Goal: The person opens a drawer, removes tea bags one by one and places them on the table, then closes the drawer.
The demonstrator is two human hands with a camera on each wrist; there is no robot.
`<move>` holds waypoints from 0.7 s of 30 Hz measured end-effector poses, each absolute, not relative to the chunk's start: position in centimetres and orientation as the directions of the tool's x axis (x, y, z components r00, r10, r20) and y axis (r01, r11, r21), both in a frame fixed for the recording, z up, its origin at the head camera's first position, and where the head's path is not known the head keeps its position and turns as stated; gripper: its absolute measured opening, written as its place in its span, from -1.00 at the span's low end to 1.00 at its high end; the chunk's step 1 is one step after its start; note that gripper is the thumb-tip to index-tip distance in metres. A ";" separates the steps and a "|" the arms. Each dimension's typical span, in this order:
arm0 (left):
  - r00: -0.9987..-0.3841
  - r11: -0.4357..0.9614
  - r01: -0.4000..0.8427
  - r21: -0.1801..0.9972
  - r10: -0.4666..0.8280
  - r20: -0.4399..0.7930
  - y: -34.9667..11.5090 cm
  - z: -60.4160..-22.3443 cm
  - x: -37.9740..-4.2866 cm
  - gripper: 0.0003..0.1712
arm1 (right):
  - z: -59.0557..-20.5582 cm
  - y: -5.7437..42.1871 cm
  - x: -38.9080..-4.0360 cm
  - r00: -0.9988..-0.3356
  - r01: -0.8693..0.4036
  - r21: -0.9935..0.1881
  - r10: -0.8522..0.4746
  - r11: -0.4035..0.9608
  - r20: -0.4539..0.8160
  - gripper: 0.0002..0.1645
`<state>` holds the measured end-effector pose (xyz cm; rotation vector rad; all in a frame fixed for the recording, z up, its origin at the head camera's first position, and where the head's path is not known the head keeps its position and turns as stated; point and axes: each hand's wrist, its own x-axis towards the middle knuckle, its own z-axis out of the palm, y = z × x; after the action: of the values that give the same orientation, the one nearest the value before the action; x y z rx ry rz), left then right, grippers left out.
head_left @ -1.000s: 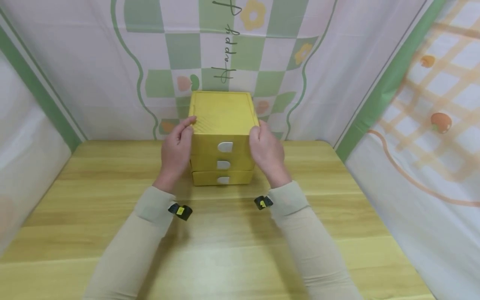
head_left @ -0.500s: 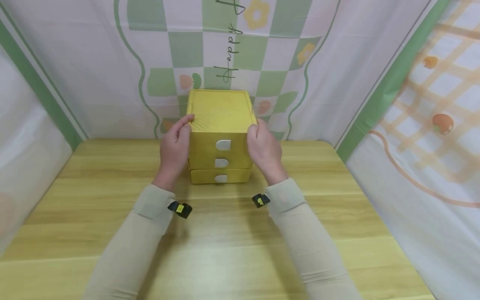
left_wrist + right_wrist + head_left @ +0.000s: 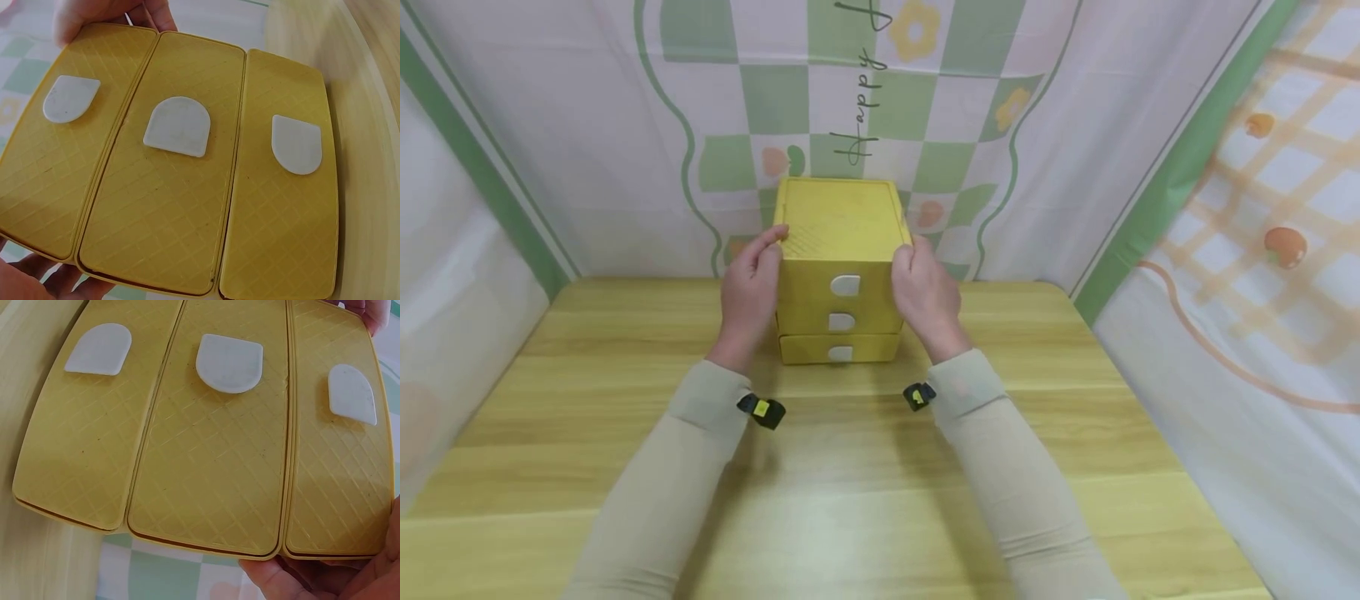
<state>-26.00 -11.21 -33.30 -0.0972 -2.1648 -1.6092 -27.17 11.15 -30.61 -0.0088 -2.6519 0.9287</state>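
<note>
A small yellow drawer organizer point(image 3: 841, 300) stands on the wooden table near the back wall, its three drawers facing me. Each drawer front has a white rounded tab point(image 3: 178, 125), and all three appear pushed in. My left hand point(image 3: 748, 287) grips the organizer's left side, thumb near the top front corner. On the opposite side my right hand point(image 3: 928, 287) holds it the same way. Curled fingers point(image 3: 275, 578) of the right hand show behind the edge in the right wrist view. The organizer's back is hidden.
Behind the organizer hangs a white cloth point(image 3: 925, 108) with green checks, flowers and lettering. Side cloths point(image 3: 1225, 275) enclose the wooden table point(image 3: 835, 500) at left and right. Each wrist wears a small black device point(image 3: 762, 410) on a strap.
The organizer has shifted slightly to the left and back, with both hands moving along with it. Their grip looks the same throughout.
</note>
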 end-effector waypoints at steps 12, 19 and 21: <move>-0.896 0.328 0.295 0.897 -0.231 0.380 -11.2 -33.4 -26.3 -0.51 | -30.8 11.0 -27.7 -0.944 -0.095 -0.609 0.122 0.788 0.306 -0.30; -0.900 0.321 0.279 0.905 -0.240 0.363 -11.1 -33.4 -26.3 -0.50 | -30.8 10.9 -27.8 -0.945 -0.097 -0.613 0.121 0.784 0.303 -0.31; -0.899 0.321 0.279 0.905 -0.243 0.364 -11.0 -33.3 -26.3 -0.50 | -30.8 10.9 -27.8 -0.945 -0.098 -0.613 0.120 0.784 0.305 -0.31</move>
<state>-26.29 -11.02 -33.34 -0.0317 -2.1555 -1.6072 -27.77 10.93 -30.82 -0.0167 -2.6473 0.9364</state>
